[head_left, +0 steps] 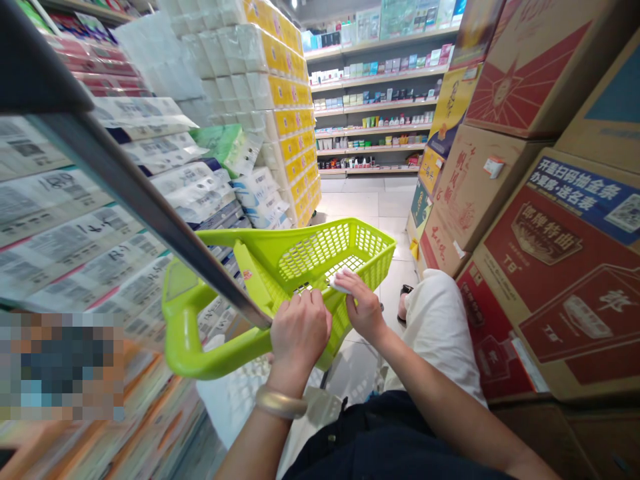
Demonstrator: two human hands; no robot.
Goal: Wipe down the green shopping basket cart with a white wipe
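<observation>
A lime-green plastic shopping cart (pixel 345 233) with latticed walls stands in front of me. My left hand (pixel 300 330), with a gold-coloured bangle at its wrist, is closed over the cart's near side rim, where the handle loop joins it. A grey metal pole (pixel 165 213) slants down from the upper left and meets the cart beside that hand. Farther along the same rim lies my right hand (pixel 364 307), its fingers bent over a small white thing (pixel 343 281) that looks soft. What exactly it is, I cannot make out. Through the lattice, the basket's bottom shows partly.
Stacked cardboard cartons (pixel 560 280) line the right side close by. To the left are piled paper packs (pixel 100 247), blurred, and a tall stack of yellow-and-white tissue packs (pixel 293 127). Shelves (pixel 375 97) of small goods stand beyond the tiled floor (pixel 360 207).
</observation>
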